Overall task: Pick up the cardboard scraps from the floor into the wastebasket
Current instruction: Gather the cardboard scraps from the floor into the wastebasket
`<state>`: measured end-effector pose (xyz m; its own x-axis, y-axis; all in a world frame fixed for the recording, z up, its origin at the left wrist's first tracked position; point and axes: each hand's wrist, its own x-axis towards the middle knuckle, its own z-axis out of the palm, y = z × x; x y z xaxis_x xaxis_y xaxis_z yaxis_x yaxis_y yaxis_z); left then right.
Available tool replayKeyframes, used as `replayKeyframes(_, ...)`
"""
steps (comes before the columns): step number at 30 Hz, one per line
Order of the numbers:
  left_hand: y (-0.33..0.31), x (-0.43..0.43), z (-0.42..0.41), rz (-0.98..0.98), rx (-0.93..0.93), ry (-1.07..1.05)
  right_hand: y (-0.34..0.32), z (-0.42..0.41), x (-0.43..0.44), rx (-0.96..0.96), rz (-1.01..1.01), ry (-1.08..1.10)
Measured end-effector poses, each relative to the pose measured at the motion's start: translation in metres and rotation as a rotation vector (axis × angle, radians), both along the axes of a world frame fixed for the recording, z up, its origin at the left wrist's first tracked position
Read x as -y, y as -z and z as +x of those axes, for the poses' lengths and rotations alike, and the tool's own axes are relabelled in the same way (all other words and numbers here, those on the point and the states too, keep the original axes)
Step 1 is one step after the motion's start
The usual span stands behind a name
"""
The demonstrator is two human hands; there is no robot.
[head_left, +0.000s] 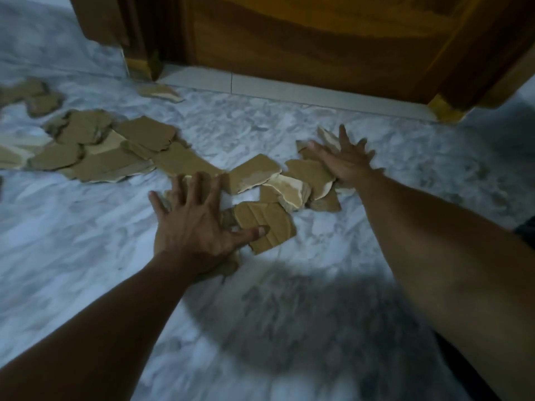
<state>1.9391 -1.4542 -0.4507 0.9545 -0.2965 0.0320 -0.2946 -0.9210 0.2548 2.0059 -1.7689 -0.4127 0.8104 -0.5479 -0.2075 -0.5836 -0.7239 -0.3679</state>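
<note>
Torn brown cardboard scraps point(260, 175) lie scattered on the grey marble floor. My left hand point(194, 224) presses flat with spread fingers on scraps at the centre, its thumb resting on a ridged scrap point(266, 224). My right hand point(344, 163) lies flat, fingers spread, on scraps at the right end of the cluster. A bigger heap of scraps point(110, 151) spreads to the left, with more pieces point(34, 96) at the far left and one scrap point(160, 92) near the door frame. No wastebasket is in view.
A wooden door point(304, 44) with its frame stands at the back, above a pale stone threshold point(289, 91). The marble floor point(86, 256) stretches toward me, with my shadow across its lower middle.
</note>
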Motion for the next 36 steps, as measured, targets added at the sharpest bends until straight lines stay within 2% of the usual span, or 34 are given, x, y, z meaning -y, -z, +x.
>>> replayKeyframes(2,-0.002,0.003,0.005,0.0,0.019,-0.002,0.005,-0.001,-0.003,-0.04,0.029,-0.06)
replayKeyframes(7,-0.005,0.007,0.002,-0.039,0.002,-0.03,0.006,-0.021,-0.058,0.034,0.164,-0.203)
replayKeyframes(11,-0.013,0.003,-0.013,-0.03,0.014,-0.06,0.018,-0.054,-0.099,0.056,0.031,-0.389)
replayKeyframes(15,-0.018,-0.012,-0.055,-0.03,0.076,-0.063,0.013,-0.088,-0.119,0.081,0.053,-0.357)
replayKeyframes(16,-0.017,-0.017,-0.068,-0.053,0.058,-0.07,0.01,-0.097,-0.125,0.071,0.091,-0.342)
replayKeyframes(19,-0.014,-0.033,-0.102,-0.082,-0.016,-0.075,-0.007,-0.122,-0.15,0.084,0.404,-0.205)
replayKeyframes(20,-0.013,-0.039,-0.112,-0.083,-0.011,-0.065,-0.011,-0.13,-0.16,0.075,0.431,-0.201)
replayKeyframes(22,-0.013,-0.051,-0.132,-0.118,0.038,-0.121,-0.015,-0.147,-0.18,-0.018,0.257,-0.346)
replayKeyframes(24,-0.013,-0.066,-0.149,-0.214,0.068,-0.359,-0.014,-0.166,-0.2,-0.079,0.034,-0.46)
replayKeyframes(26,-0.015,-0.079,-0.161,-0.25,0.034,-0.553,-0.012,-0.182,-0.219,-0.046,0.023,-0.464)
replayKeyframes(29,-0.015,-0.091,-0.176,-0.182,-0.022,-0.493,-0.013,-0.197,-0.248,-0.009,0.143,-0.446)
replayKeyframes(31,-0.015,-0.094,-0.184,-0.225,0.003,-0.464,-0.015,-0.209,-0.268,0.004,0.228,-0.42)
replayKeyframes(34,-0.02,-0.097,-0.191,-0.451,-0.016,-0.52,-0.023,-0.224,-0.28,0.02,0.429,-0.259)
replayKeyframes(36,-0.025,-0.101,-0.192,-0.582,-0.035,-0.551,-0.031,-0.231,-0.284,-0.056,0.587,-0.144)
